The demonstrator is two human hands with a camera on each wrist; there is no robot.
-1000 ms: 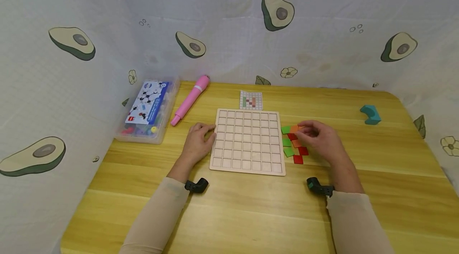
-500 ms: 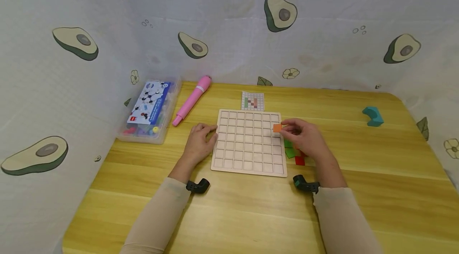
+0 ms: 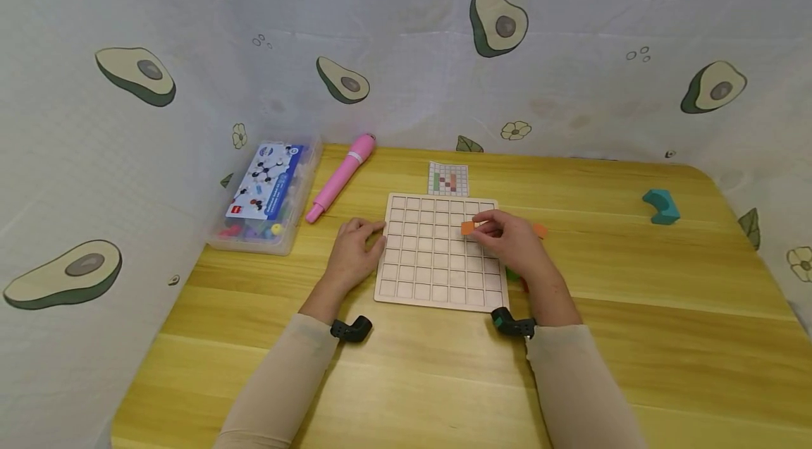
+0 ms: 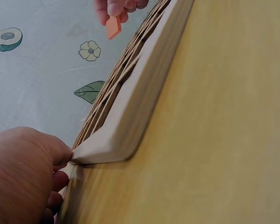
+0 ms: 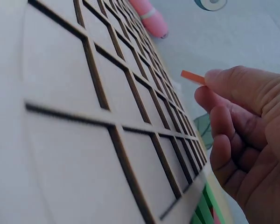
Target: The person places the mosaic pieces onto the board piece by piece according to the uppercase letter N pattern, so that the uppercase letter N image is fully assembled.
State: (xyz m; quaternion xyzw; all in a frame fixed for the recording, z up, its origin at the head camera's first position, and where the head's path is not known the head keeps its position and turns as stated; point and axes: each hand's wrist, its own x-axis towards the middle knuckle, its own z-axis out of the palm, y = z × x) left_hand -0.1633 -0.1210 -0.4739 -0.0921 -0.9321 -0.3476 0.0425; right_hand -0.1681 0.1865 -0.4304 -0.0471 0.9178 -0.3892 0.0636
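My right hand [image 3: 510,241] pinches a small orange square tile [image 3: 467,228] between thumb and forefinger, above the right part of a wooden grid board [image 3: 415,273]. In the right wrist view the tile [image 5: 192,77] is held by one edge, apart from the board's cells. The cells that show are bare wood. At the board's left edge, my left hand [image 3: 352,251] touches the rim with thumb and forefinger; its other fingers are loosely bent. Loose tiles lie right of the board: an orange tile [image 3: 540,230] and a green tile [image 3: 512,275] show, others hidden under my right hand.
A paper card with a coloured grid pattern [image 3: 447,179] lies behind the board. Farther left are a pink microphone-shaped stick [image 3: 341,180] and a clear plastic box [image 3: 266,195] with a blue label. A teal curved block [image 3: 662,206] stands at the far right.
My right hand has lifted the orange tile from the loose tiles and carried it left over the board. My left hand stays at the board's edge.
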